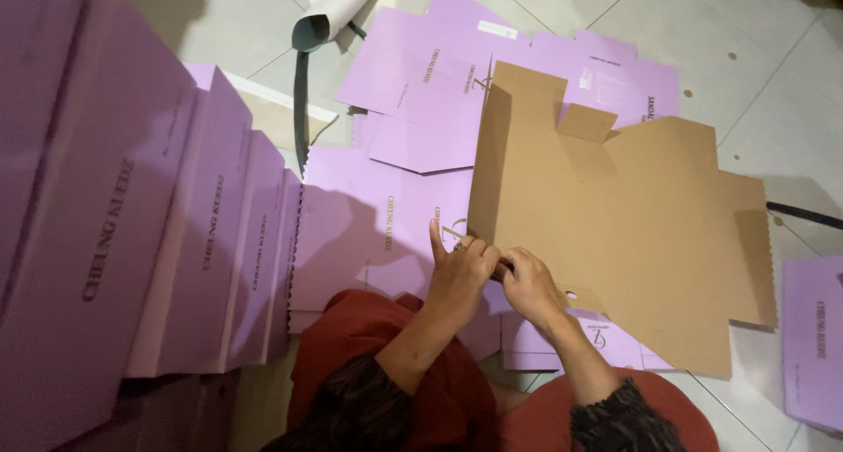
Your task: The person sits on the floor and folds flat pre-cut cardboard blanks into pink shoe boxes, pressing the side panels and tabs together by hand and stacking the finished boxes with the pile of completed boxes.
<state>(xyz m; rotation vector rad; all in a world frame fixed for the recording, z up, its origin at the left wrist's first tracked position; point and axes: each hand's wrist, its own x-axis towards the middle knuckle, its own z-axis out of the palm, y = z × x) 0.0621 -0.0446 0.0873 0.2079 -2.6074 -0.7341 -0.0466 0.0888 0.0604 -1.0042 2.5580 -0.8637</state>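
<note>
- The fingers of the left hand [458, 274] were curled down onto the near edge of the flat, brown, die-cut corrugated cardboard box blank [615, 241], with the index finger sticking straight up; the fingers of the right hand [529, 287] were closed in a pinch on the same edge, just beside the left hand.
- That blank lay brown side up and partly raised at its left edge, resting over a spread of flat lilac-printed cardboard blanks [413, 92] on the pale tiled floor [773, 92].
- It looked light, thin and fairly stiff across its panels, but likely to bend readily along its scored lines and flaps; I judged the near edge by a fold line to be the sensible hold, since a grip far from a crease would probably let the sheet flop.
- Left of the blank stood a stepped row of assembled lilac cardboard boxes [158, 241]; beyond it lay a rolled grey-white sheet [329, 13].
- Whatever sat between the two hands was hidden by the knuckles; a dark bit showed there but could not be made out.
- The blank's underside was out of sight, and the box at the right was cut off by the picture's edge.
</note>
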